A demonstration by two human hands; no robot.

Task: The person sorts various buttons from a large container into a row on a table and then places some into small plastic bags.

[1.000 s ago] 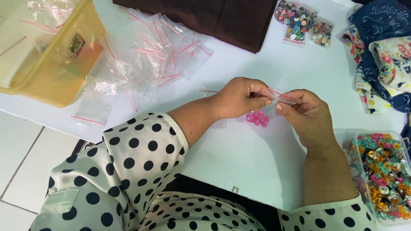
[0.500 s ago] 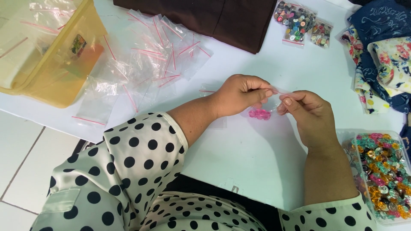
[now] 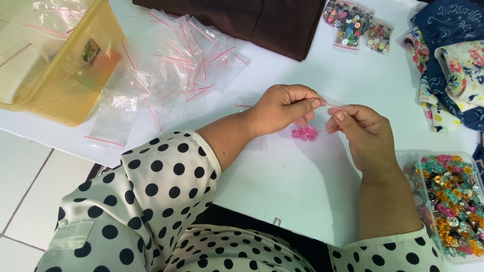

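Observation:
Both my hands pinch the top edge of a small clear zip bag [image 3: 322, 117] held just above the white table [image 3: 297, 186]. My left hand [image 3: 283, 108] grips the bag's left end and my right hand [image 3: 362, 132] grips its right end. A cluster of pink buttons [image 3: 304, 133] hangs in the bottom of the bag, between and below my fingers. My sleeves are white with black dots.
A heap of empty clear zip bags [image 3: 171, 70] lies at the back left beside a yellow plastic tub [image 3: 75, 95]. A clear tray of mixed colourful buttons [image 3: 451, 201] sits at right. Filled button bags [image 3: 353, 25], brown cloth [image 3: 272, 22] and floral fabrics [image 3: 454, 70] lie at the back.
The hands have shifted slightly along the bag's top edge, and the pink buttons now sit a little lower and more to the left under my left hand.

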